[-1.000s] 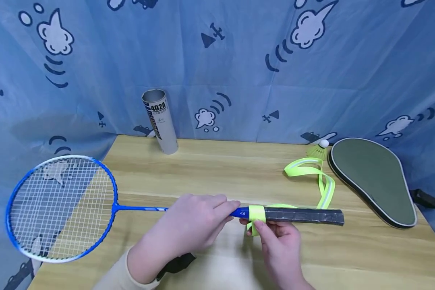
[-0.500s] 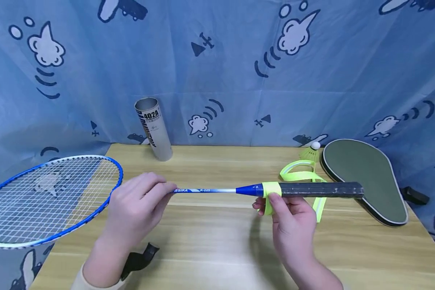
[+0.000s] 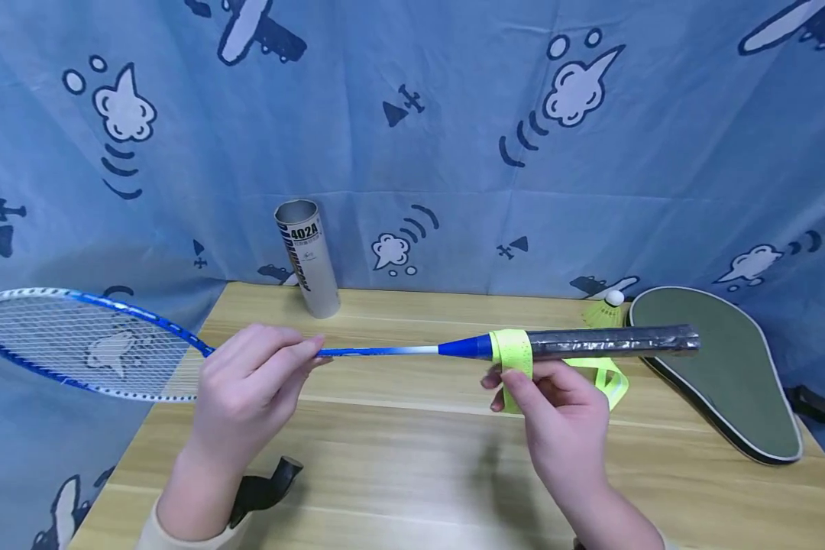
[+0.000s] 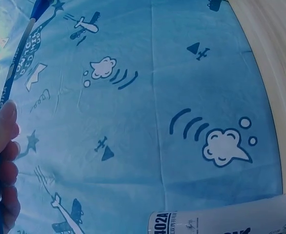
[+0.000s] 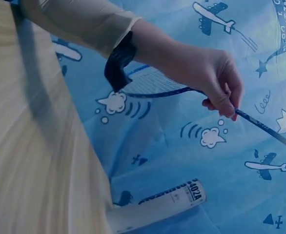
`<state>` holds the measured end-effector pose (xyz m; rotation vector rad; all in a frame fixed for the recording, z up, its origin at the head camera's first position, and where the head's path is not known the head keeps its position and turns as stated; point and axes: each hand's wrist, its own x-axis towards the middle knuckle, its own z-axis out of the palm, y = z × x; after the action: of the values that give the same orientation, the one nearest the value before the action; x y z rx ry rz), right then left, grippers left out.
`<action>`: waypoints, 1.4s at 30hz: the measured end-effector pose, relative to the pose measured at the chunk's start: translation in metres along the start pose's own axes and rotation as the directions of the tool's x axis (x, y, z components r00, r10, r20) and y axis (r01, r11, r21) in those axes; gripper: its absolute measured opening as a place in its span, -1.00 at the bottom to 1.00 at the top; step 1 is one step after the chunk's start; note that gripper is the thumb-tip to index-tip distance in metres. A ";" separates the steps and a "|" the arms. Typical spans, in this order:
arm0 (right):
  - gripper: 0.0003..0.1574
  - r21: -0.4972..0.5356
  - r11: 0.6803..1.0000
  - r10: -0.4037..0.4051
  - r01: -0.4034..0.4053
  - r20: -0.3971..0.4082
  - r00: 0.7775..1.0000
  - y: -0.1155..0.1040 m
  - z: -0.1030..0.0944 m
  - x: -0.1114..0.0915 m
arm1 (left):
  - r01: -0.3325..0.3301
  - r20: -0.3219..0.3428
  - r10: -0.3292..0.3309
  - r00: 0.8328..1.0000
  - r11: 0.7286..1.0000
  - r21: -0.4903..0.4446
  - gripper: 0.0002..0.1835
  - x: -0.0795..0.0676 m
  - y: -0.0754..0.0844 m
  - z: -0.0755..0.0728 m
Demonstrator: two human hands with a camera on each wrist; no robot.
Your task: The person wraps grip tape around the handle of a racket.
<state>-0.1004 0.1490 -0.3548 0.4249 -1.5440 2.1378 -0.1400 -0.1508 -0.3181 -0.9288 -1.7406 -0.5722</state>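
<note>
A blue and white badminton racket (image 3: 470, 347) is held level above the table, its strung head at the left and its black handle (image 3: 612, 341) at the right. My left hand (image 3: 254, 386) pinches the thin shaft close to the head. The left wrist view shows the fingers of that left hand (image 4: 4, 146) around the shaft. A neon-yellow reflective strip (image 3: 512, 348) is wrapped round the top of the handle by the blue cone. My right hand (image 3: 567, 409) pinches the strip from below, thumb in front. Its loose length trails behind the handle to the table.
A grey shuttlecock tube (image 3: 309, 260) stands upright at the table's back left. At the right lie a yellow shuttlecock (image 3: 605, 312) and a green paddle-shaped case (image 3: 722, 374). A patterned blue curtain (image 3: 454, 153) hangs behind the wooden table (image 3: 399, 473).
The racket has risen off the table, and its head has turned nearly edge-on. My left hand has moved leftward along the shaft. My right hand keeps its pinch on the strip and has risen.
</note>
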 end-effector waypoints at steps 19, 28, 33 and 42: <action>-0.71 0.213 0.969 -0.124 0.124 -0.014 0.992 0.007 0.003 0.003 | 0.045 0.015 -0.046 0.999 0.996 0.075 -0.67 0.000 0.003 0.003; -0.85 0.158 0.979 -0.115 0.125 -0.071 0.991 0.008 0.002 0.002 | -0.023 0.009 0.023 1.000 0.999 0.046 -0.71 0.000 -0.001 0.002; -0.89 0.129 0.979 -0.150 0.156 -0.054 0.987 0.006 0.000 0.002 | -0.017 0.003 0.017 1.000 0.999 0.042 -0.72 0.000 0.000 0.002; -0.71 0.160 0.966 -0.206 0.203 -0.001 0.979 0.010 0.000 0.000 | 0.028 -0.034 -0.025 0.999 0.997 0.072 -0.71 0.003 0.004 0.003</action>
<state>-0.1055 0.1468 -0.3630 0.6289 -1.2800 2.1063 -0.1389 -0.1453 -0.3168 -0.8425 -1.7351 -0.5351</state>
